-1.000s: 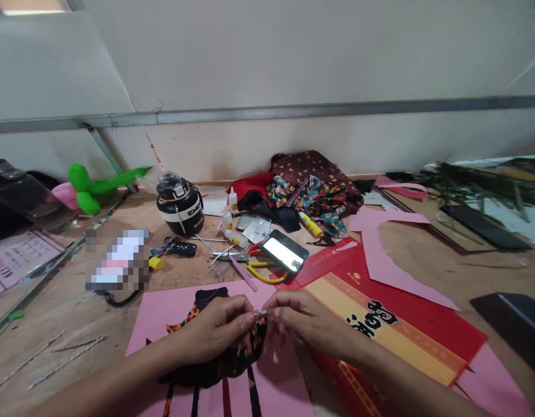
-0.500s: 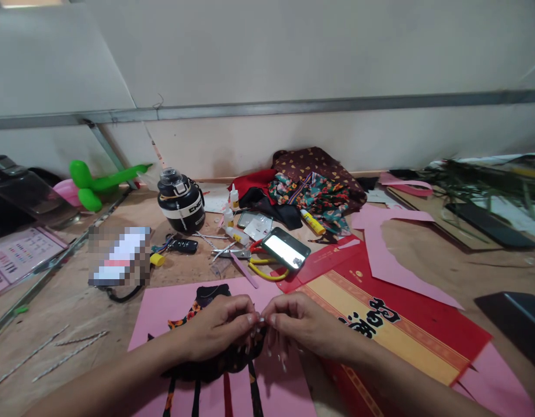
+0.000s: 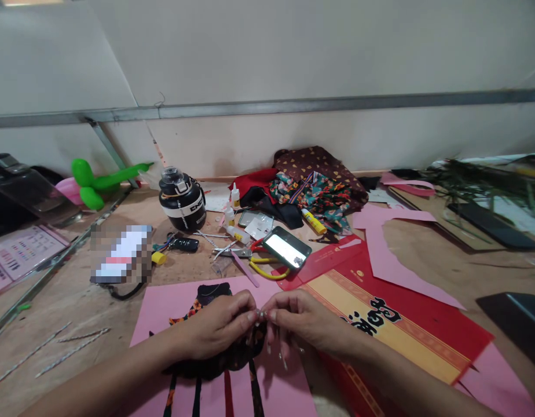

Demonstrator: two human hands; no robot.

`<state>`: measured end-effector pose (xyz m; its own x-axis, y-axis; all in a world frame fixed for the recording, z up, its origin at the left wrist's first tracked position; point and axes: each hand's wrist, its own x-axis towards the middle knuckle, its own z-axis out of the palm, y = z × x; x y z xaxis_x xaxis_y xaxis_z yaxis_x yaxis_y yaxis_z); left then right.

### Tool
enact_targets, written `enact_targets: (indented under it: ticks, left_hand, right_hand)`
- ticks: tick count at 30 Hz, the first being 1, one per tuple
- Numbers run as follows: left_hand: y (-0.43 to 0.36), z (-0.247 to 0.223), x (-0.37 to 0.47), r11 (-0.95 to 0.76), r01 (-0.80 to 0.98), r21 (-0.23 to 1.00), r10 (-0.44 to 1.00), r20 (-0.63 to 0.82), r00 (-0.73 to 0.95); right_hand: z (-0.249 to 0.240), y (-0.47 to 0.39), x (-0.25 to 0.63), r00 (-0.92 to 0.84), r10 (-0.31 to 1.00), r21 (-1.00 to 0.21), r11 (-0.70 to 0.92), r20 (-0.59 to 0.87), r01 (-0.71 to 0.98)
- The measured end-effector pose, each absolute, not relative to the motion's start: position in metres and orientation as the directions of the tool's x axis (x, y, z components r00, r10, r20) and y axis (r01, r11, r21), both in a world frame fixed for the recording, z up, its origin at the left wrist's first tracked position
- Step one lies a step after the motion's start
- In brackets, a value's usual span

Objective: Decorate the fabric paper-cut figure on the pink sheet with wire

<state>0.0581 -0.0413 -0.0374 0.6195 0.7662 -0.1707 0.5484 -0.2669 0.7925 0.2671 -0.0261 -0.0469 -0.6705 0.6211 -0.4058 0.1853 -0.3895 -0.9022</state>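
Note:
Over a pink sheet [image 3: 154,307], my left hand [image 3: 224,324] and my right hand [image 3: 297,318] meet fingertip to fingertip. Each is closed in a pinch at one small pale thing, too small to make out. Dark patterned fabric [image 3: 213,292] lies on the sheet, partly hidden beneath my left hand and forearm. Below it, narrow strips of cloth, one of them red [image 3: 228,394], run down toward the front edge of the view. My right forearm crosses a red and gold paper piece [image 3: 406,324] with black characters.
Behind the sheet lie a phone [image 3: 287,248], yellow-handled pliers [image 3: 270,272], scissors [image 3: 233,253], glue bottles [image 3: 235,197] and a glue stick [image 3: 314,221]. A black bottle [image 3: 181,202] and a fabric heap [image 3: 315,174] stand farther back. Twisted cords [image 3: 72,352] lie at left.
The view has shifted very slightly. Both hands keep their pinch, with the fingertips turned a little.

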Motion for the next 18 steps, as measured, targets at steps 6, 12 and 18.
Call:
enact_targets:
  ticks: [6,12,18]
  left_hand:
    - [-0.041,-0.0369,0.057,-0.286,0.565,0.774,0.742,-0.194,0.642]
    - [-0.0413,-0.0388,0.0562,-0.3,0.559,0.773,0.726,-0.195,0.659]
    - [-0.04,-0.0352,0.057,-0.287,0.551,0.784,0.731,-0.192,0.655]
  right_hand:
    - [-0.0458,-0.026,0.2672,-0.693,0.607,-0.9,-0.411,-0.389,0.145]
    - [-0.0472,-0.0257,0.2676,-0.697,0.596,-0.894,-0.423,-0.398,0.148]
    - [-0.0435,-0.0249,0.2683,-0.703,0.58,-0.862,-0.499,-0.412,0.094]
